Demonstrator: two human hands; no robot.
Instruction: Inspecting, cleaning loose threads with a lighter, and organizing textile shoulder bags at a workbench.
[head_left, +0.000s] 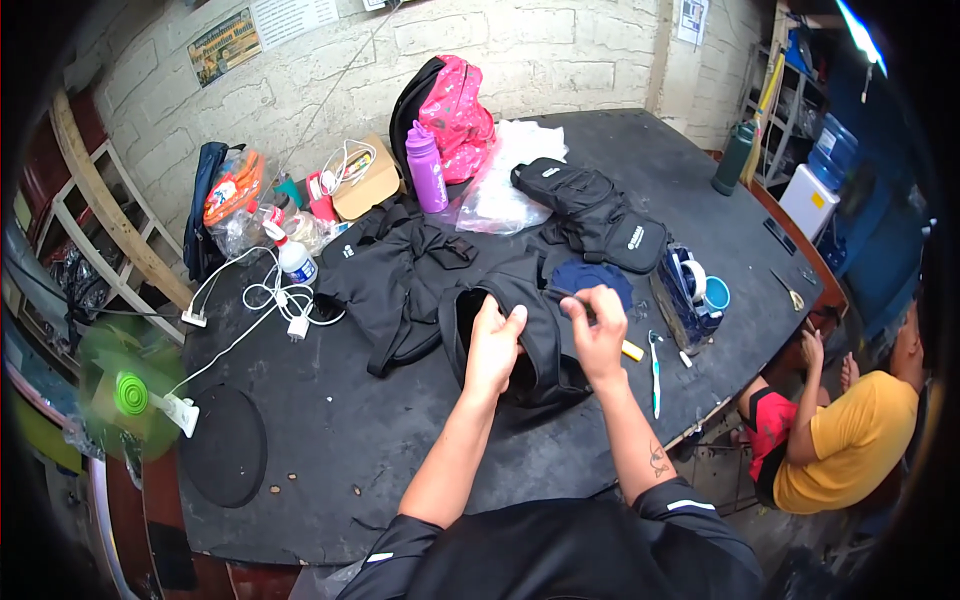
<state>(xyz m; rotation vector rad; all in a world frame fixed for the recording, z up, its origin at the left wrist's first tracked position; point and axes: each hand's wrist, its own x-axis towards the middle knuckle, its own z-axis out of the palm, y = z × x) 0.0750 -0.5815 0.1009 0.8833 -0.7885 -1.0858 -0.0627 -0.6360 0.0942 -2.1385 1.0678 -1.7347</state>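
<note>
In front of me on the black table stands a black fabric bag (530,295), its mouth gaping toward me. My left hand (492,345) grips the rim of that mouth, thumb on the cloth and some fingers hidden inside. At the bag's right side my right hand (600,335) is closed in a pinch. A dark strip of cloth runs from the bag to its fingertips, but what they hold is too small to make out. Left of the bag lies a black backpack (385,275) with loose straps. A dark blue round cloth (592,283) lies behind my right hand.
Black bags (595,215) lie farther back, near a purple bottle (426,168) and a pink backpack (455,120). To the right are a tape dispenser (690,290), a toothbrush (655,375) and scissors (792,295). Left are a spray bottle (293,255) and a spinning green fan (132,393). A person (850,440) sits at right.
</note>
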